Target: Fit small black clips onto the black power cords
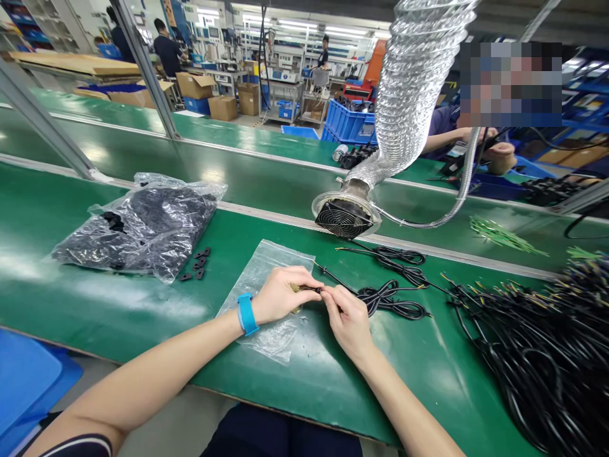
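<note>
My left hand, with a blue wristband, is closed in a pinch above a clear plastic bag. Small brass-coloured pieces show between its fingers, too small to name. My right hand meets it fingertip to fingertip, also pinching. A small dark part is just visible where the fingertips join; its kind is mostly hidden. Right behind the hands lie a coiled black cable and another coiled black cable with bare coloured wire ends.
A large pile of black cables fills the right side. At left sits a clear bag of black parts, several loose black pieces beside it. A fan on a silver duct hangs ahead. Across the bench a co-worker's hands handle cable.
</note>
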`<state>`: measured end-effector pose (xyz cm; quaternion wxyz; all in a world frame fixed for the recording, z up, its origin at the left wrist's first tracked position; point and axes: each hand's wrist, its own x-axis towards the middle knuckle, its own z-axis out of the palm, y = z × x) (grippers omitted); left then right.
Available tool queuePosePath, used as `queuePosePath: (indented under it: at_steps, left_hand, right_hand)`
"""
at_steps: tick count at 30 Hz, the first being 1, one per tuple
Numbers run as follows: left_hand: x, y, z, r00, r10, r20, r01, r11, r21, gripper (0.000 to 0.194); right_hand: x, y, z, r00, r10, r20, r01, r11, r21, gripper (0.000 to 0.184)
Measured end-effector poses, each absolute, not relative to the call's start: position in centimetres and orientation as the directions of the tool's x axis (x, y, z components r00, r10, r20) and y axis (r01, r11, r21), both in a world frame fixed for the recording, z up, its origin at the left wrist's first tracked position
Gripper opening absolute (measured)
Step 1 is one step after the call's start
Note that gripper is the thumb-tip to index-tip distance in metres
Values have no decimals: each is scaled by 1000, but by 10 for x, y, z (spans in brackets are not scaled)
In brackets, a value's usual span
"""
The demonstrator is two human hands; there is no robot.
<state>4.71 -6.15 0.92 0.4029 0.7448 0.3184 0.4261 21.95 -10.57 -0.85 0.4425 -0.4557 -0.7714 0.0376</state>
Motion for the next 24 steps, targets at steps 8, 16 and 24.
queuePosePath:
  at_steps: [8, 16, 24]
  left_hand:
    - [48, -61, 6, 417, 831, 368, 144, -460, 876, 11]
    - [48, -62, 6, 491, 757, 431, 152, -561, 814, 12]
    - [45, -56, 1, 399, 776, 488, 241, -602, 761, 14]
  right_hand:
    - [219, -108, -9, -147, 762, 631, 641, 559, -525, 19]
    - [218, -106, -9, -159, 799, 580, 635, 532, -560, 27]
    - [240, -107, 5, -240, 858, 454, 856, 408, -318, 21]
